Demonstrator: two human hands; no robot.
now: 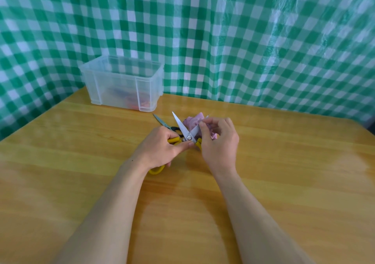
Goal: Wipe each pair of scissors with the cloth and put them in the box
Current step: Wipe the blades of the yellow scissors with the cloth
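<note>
Left hand (162, 148) grips one handle of the yellow scissors (179, 123), fingers curled round it and the thumb laid up toward the pivot screw; the handle's loop sticks out beneath the wrist. Right hand (220, 140) pinches the other blade between thumb and forefinger about halfway along, with the remaining fingers loosely bent above it. These scissors are spread wide, their blades forming a V that points away from the person, held just over the middle of the table (81, 142). Right behind the blades lies the pink cloth (192, 120), crumpled in a heap and partly hidden by the right hand, so whether that hand also touches it cannot be told. A second pair, the black scissors (162, 122), lies flat on the table just beyond the left hand's knuckles, its handles half covered and its closed blades pointing toward the box (121, 83). That clear plastic box stands at the far left edge of the table, with blurred red and blue shapes at its bottom. A green-and-white checked sheet (243, 40) hangs behind everything.
</note>
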